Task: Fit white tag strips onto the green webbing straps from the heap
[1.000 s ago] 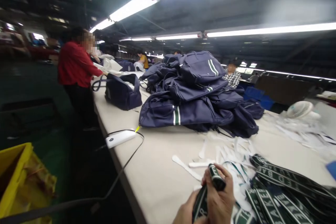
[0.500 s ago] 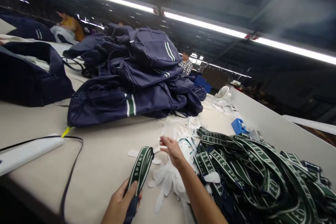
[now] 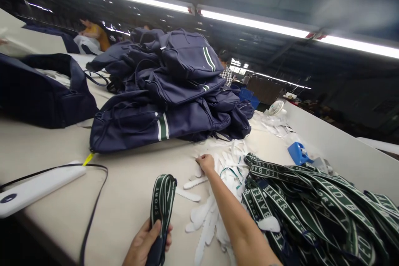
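Head view: a folded webbing strap (image 3: 158, 199) lettered SPORT, lower end cut off, is gripped in the left hand (image 3: 146, 239), well before the navy bag pile (image 3: 190, 118). Nearer it, the right hand (image 3: 206, 163) bunches at a white strip (image 3: 198, 171), grip unclear. Front-right of the pile, heaped straps (image 3: 280, 204) read TED, BAKER, partly hidden.

One held strap bundle (image 3: 161, 205), one strap pile (image 3: 311, 212), one fan (image 3: 276, 108); one yellow tag (image 3: 88, 159)
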Tool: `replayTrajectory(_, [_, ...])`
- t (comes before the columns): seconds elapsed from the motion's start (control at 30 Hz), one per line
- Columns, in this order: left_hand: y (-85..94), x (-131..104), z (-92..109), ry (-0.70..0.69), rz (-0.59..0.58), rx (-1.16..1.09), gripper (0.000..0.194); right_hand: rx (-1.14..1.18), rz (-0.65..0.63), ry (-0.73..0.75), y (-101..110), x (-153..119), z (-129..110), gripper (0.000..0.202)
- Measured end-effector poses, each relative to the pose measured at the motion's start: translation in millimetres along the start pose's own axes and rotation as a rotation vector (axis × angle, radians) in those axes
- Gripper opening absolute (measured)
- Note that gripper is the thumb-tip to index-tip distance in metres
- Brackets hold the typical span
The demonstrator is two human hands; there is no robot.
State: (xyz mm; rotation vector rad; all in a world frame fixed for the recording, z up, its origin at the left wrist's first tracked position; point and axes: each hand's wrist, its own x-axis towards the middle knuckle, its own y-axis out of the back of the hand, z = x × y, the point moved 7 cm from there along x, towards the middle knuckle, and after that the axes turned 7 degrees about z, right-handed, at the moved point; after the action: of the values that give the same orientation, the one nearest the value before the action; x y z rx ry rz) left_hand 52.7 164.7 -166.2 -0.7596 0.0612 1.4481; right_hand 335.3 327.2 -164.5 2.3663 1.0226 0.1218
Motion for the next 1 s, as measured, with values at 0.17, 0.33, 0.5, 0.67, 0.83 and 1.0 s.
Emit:
replayTrajectory(0.17, [-9.2, -1, 11, -0.065, -0.050, 0.085, 0.049, 0.384, -0.023, 0.038, 23, -55, -11, 0.013])
replayTrajectory(0.33, [-40.4, -17, 30, -0.171, -0.143, 0.165, 0.047, 0.678, -0.151, 0.012, 44, -137, -16, 0.025])
replayTrajectory(0.5, [-64.0, -28, 24, -0.219, -0.234, 0.314, 0.046, 0.939, -0.337, -0.142, 58, -208, -8, 0.023])
replayTrajectory(0.67, [-56.4, -31, 2, -0.136, -0.161, 0.349, 0.054, 1.018, -0.360, -0.231, 66, -234, 13, 0.019])
replayTrajectory(0.83, [-47.0, -37, 5, -0.282, -0.050, 0.581, 0.042, 0.903, -0.373, -0.078, 72, -244, 20, 0.010])
replayTrajectory(1.0, [-46.5, -52, 20, -0.596, 0.127, 0.870, 0.021, 0.965, -0.467, -0.094, 72, -256, 17, 0.009])
